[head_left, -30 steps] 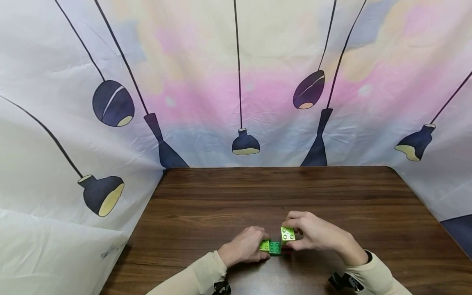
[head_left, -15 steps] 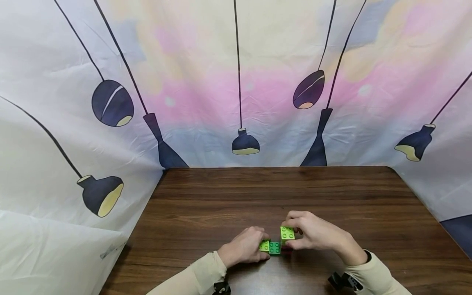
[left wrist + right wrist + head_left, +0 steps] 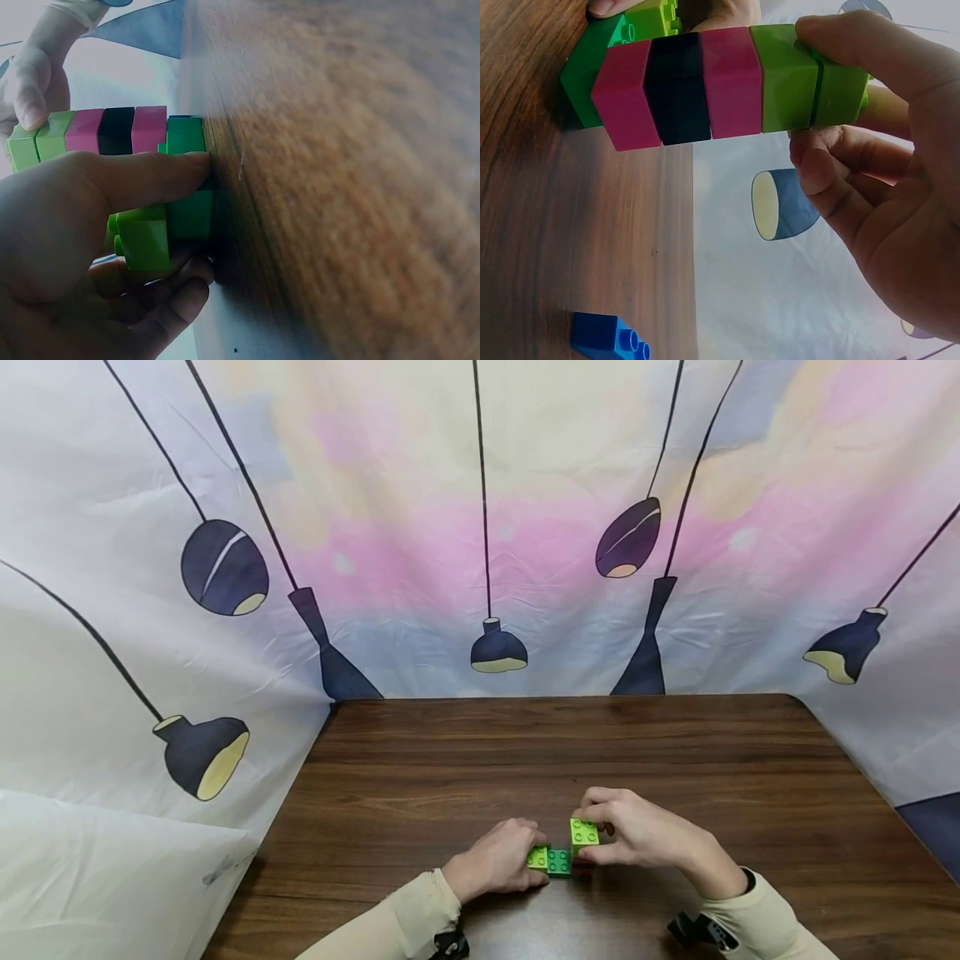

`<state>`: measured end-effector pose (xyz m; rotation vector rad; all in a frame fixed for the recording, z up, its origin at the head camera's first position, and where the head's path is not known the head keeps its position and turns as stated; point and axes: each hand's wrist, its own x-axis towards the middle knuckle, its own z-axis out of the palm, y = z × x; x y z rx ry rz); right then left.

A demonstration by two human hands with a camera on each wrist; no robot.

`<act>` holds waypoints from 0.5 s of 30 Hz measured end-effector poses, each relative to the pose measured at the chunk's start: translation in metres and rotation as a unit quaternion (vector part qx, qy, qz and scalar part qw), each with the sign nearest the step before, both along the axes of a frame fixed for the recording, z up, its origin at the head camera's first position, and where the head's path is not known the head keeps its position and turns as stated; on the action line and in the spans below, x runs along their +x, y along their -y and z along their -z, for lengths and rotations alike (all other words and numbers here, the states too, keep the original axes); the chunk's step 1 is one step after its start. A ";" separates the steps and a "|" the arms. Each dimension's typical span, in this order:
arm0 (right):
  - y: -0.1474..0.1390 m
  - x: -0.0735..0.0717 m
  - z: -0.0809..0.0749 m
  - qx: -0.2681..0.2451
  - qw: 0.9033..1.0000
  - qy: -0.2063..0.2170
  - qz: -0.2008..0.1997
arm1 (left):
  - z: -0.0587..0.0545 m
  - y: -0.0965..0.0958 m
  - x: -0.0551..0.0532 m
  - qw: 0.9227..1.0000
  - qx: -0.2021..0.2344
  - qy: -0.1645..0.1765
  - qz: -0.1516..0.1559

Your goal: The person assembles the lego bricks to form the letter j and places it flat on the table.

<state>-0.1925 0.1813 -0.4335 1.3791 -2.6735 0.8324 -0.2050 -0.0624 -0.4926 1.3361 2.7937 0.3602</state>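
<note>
A tower of toy bricks stands on one end of a long green brick (image 3: 585,75) lying on the table. In the right wrist view it runs pink (image 3: 624,94), black (image 3: 677,90), pink (image 3: 733,82), then two lime bricks, the lower lime brick (image 3: 786,79) and the top lime brick (image 3: 840,94). A thin dark line shows between the lime pair. My right hand (image 3: 645,831) pinches the tower at these lime bricks, thumb and fingers on opposite sides. My left hand (image 3: 498,860) grips the green base and the lime brick (image 3: 144,244) on its other end.
A blue brick (image 3: 596,336) lies on the table in the right wrist view. The brown wooden table (image 3: 420,760) reaches back to a cloth backdrop (image 3: 420,568) printed with hanging lamps.
Both hands keep their hold and the bricks stay in place. The head view has shifted very slightly.
</note>
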 end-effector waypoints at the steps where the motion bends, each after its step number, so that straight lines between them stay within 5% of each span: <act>1: 0.000 0.000 0.000 -0.001 1.000 -0.002 -0.001 | 0.000 0.000 0.000 1.000 0.001 0.001 0.000; 15: 0.001 0.001 0.002 -0.003 1.000 -0.014 -0.004 | -0.002 0.001 0.001 1.000 -0.004 0.009 -0.003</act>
